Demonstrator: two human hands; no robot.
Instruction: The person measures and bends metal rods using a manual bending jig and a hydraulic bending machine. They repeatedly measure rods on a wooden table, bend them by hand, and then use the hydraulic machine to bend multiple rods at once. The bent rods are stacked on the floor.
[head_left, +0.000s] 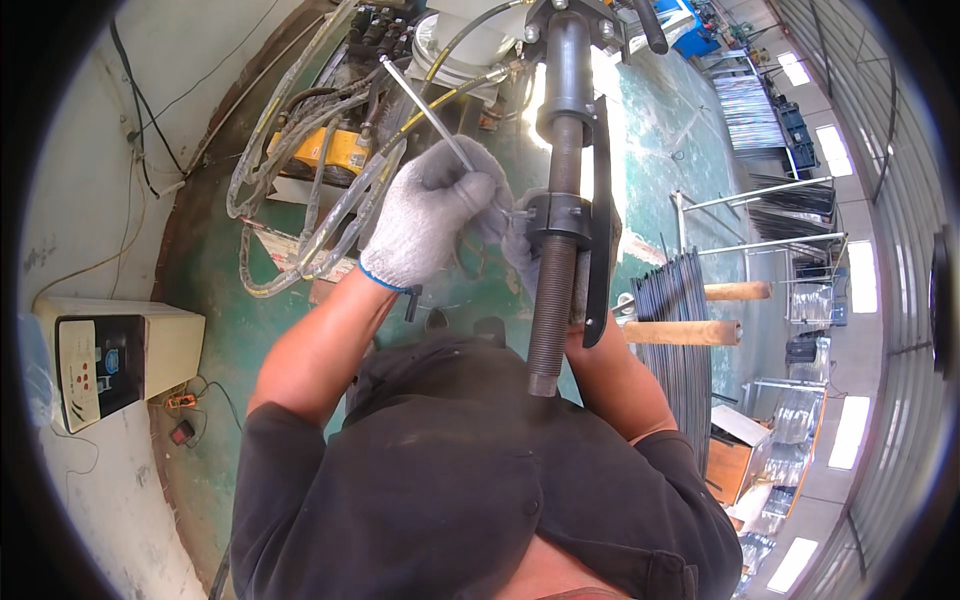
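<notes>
My left hand (pixel 430 205), in a white knitted glove, is closed around a slim silver hex key (pixel 425 108). Its long arm slants up and left out of the fist; the other end is mostly hidden by the fingers, close to a screw on a black clamp collar (pixel 560 222). That collar sits round a dark threaded shaft (pixel 553 305), which hangs below a black cylinder (pixel 568 75). From behind the shaft, my gloved right hand (pixel 520 250) grips the collar, with its fingers showing on the left side and most of the hand hidden.
A curved black bar (pixel 600 240) runs along the shaft's right side. Hoses (pixel 335 230) loop at the left near a yellow machine part (pixel 335 150). A beige box-shaped unit (pixel 125 350) stands by the wall. At right, dark rods (pixel 675 320) lie beside wooden poles (pixel 685 333).
</notes>
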